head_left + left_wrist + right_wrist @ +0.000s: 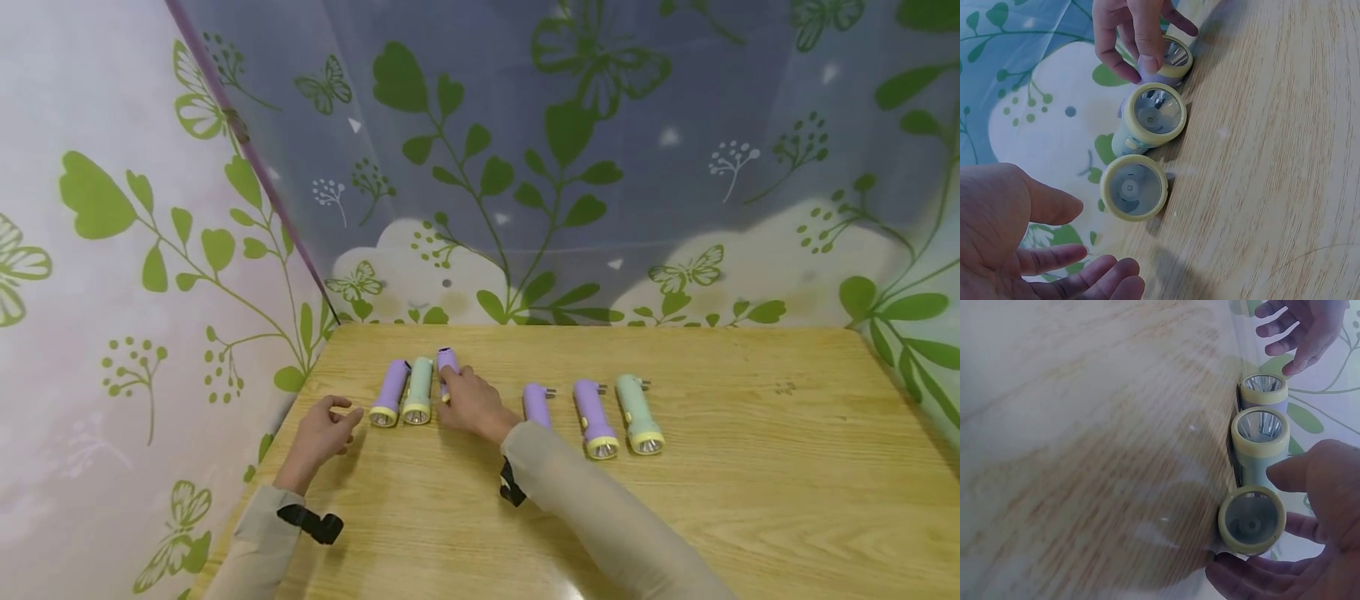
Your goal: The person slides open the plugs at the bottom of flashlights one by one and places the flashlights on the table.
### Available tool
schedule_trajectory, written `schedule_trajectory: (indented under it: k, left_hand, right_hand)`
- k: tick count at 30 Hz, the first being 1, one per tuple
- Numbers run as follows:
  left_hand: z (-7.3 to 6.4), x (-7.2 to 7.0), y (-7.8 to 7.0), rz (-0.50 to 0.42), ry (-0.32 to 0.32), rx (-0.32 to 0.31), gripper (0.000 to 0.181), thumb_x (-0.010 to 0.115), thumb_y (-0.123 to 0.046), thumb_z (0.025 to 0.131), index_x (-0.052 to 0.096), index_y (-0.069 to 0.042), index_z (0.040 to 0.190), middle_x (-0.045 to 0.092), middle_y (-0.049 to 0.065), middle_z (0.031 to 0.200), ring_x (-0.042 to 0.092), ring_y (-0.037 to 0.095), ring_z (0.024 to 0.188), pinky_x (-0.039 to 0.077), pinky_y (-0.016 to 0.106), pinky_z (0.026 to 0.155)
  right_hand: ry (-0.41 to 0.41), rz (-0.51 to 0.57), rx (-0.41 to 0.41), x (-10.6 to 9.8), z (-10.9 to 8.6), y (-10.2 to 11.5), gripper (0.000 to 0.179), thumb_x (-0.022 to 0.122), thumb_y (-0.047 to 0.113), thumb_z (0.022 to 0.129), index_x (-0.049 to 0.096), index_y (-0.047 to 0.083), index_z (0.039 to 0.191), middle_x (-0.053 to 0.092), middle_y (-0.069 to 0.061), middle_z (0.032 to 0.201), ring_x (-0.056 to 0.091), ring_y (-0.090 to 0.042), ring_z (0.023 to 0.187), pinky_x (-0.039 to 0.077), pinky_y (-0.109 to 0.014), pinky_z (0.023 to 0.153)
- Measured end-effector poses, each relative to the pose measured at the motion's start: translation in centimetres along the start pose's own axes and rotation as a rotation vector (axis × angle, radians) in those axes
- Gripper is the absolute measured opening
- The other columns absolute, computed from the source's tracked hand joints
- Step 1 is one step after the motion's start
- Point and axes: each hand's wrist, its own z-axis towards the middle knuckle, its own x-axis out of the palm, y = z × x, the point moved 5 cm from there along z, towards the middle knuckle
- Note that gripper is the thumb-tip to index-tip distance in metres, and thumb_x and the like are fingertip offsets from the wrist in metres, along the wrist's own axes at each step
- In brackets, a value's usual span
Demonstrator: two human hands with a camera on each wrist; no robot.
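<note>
Six flashlights with yellow rims lie on a wooden table in two groups of three. My right hand (474,404) grips a purple flashlight (447,360) at the right end of the left group. In the right wrist view its thumb is above the yellow-rimmed head (1252,520) and its fingers curl below. Beside it lie a mint-green flashlight (421,385) and another purple flashlight (391,386), lenses facing me. My left hand (322,435) hovers left of that outer purple flashlight, fingers loosely bent and holding nothing.
To the right lie two purple flashlights, one (536,403) partly behind my right sleeve and one (592,410) fully showing, plus a mint-green flashlight (637,410); plug prongs stick out at their far ends. Patterned cloth (450,167) hangs behind the table (765,467) and along its left side.
</note>
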Motion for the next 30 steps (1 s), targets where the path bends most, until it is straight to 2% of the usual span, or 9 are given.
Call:
schedule_trajectory:
  k: [3,7,13,17,21,25,27,30]
  left_hand:
    - [0.1,0.0,0.0,0.007,-0.001,-0.002,0.052,0.057,-0.033,0.104,0.047,0.003,0.141,0.065,0.021,0.103,0.068,0.026,0.081,0.060,0.038,0.069]
    - [0.1,0.0,0.0,0.010,0.003,-0.014,0.052,0.057,-0.033,0.104,0.047,0.001,0.141,0.065,0.020,0.103,0.068,0.026,0.082,0.061,0.038,0.070]
    - [0.3,0.0,0.3,0.023,0.000,-0.026,0.051,0.057,-0.033,0.104,0.048,0.001,0.141,0.066,0.021,0.103,0.068,0.025,0.081,0.061,0.037,0.069]
    - [0.3,0.0,0.3,0.028,-0.004,-0.015,0.051,0.057,-0.033,0.104,0.048,0.001,0.140,0.066,0.022,0.105,0.069,0.026,0.083,0.061,0.037,0.069]
    - [0.3,0.0,0.2,0.021,0.001,-0.012,0.052,0.057,-0.034,0.104,0.048,0.001,0.141,0.065,0.022,0.106,0.069,0.026,0.084,0.061,0.038,0.068]
    - [0.2,-0.1,0.0,0.006,-0.002,-0.012,0.052,0.057,-0.032,0.104,0.047,0.002,0.142,0.065,0.024,0.107,0.069,0.027,0.084,0.061,0.038,0.069]
    - [0.2,-0.2,0.0,0.002,-0.006,-0.012,0.051,0.056,-0.031,0.104,0.046,0.002,0.142,0.065,0.025,0.109,0.069,0.027,0.084,0.061,0.039,0.070]
    - [0.2,-0.2,0.0,0.007,-0.012,-0.011,0.051,0.056,-0.029,0.104,0.047,0.003,0.141,0.065,0.026,0.110,0.069,0.027,0.084,0.061,0.039,0.070]
  right_hand:
    - [-0.036,0.012,0.013,0.0,0.0,0.0,0.031,0.059,0.026,0.099,0.054,0.014,0.127,0.059,-0.012,0.108,0.060,-0.025,0.089,0.052,-0.040,0.068]
    - [-0.074,0.028,0.035,0.1,0.0,0.0,0.025,0.060,0.024,0.098,0.054,0.013,0.119,0.060,-0.013,0.103,0.061,-0.026,0.087,0.051,-0.040,0.065]
    - [-0.091,0.044,0.088,0.3,0.1,-0.1,0.018,0.060,0.022,0.099,0.053,0.013,0.113,0.061,-0.014,0.102,0.063,-0.030,0.091,0.053,-0.044,0.068]
    - [-0.110,0.094,0.140,0.1,0.3,-0.5,0.013,0.059,0.020,0.099,0.053,0.013,0.108,0.060,-0.012,0.097,0.062,-0.030,0.089,0.051,-0.045,0.068]
    - [-0.110,0.143,0.181,-0.2,0.4,-1.0,0.028,0.060,0.019,0.099,0.053,0.008,0.124,0.063,-0.015,0.102,0.063,-0.032,0.095,0.054,-0.048,0.075]
    - [-0.105,0.174,0.195,-0.4,0.4,-1.2,0.060,0.061,0.018,0.097,0.038,-0.001,0.149,0.064,-0.025,0.120,0.064,-0.040,0.111,0.056,-0.052,0.090]
    - [-0.106,0.190,0.204,-0.5,0.4,-1.3,0.068,0.062,0.017,0.095,0.032,-0.003,0.153,0.064,-0.028,0.122,0.065,-0.041,0.112,0.056,-0.051,0.092]
    - [-0.096,0.198,0.223,-0.4,0.4,-1.5,0.070,0.063,0.017,0.093,0.033,-0.006,0.151,0.065,-0.028,0.120,0.066,-0.039,0.108,0.057,-0.049,0.089]
